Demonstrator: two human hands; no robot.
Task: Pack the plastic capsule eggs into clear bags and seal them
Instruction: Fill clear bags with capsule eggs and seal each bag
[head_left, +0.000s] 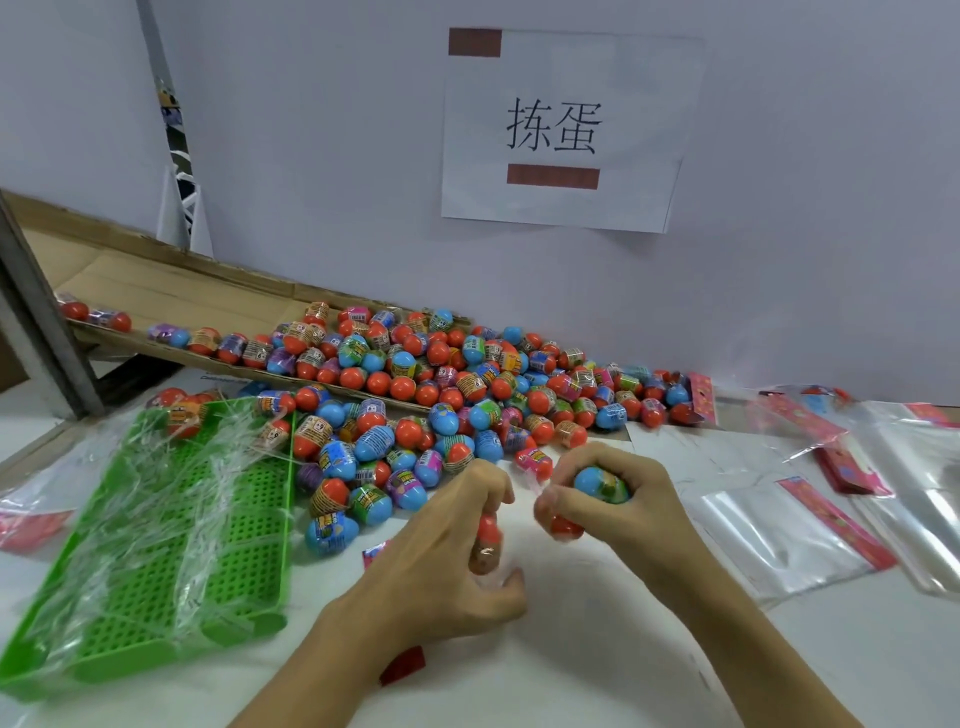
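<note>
A big heap of capsule eggs (447, 395), red and blue with printed bands, lies across the middle of the white table. My left hand (447, 561) grips a red-topped egg (487, 540) that sits inside a clear bag. My right hand (618, 499) holds a blue egg (600, 483) with a red egg (566, 526) under it, fingers curled round them. The bag's film shows faintly between the two hands. A red strip (402, 665) lies under my left wrist.
A green perforated tray (171, 561) with clear film and a few eggs sits at left. Empty clear bags with red header strips (795, 535) lie at right. A cardboard chute (171, 301) slopes down behind the heap. A paper sign (561, 130) hangs on the wall.
</note>
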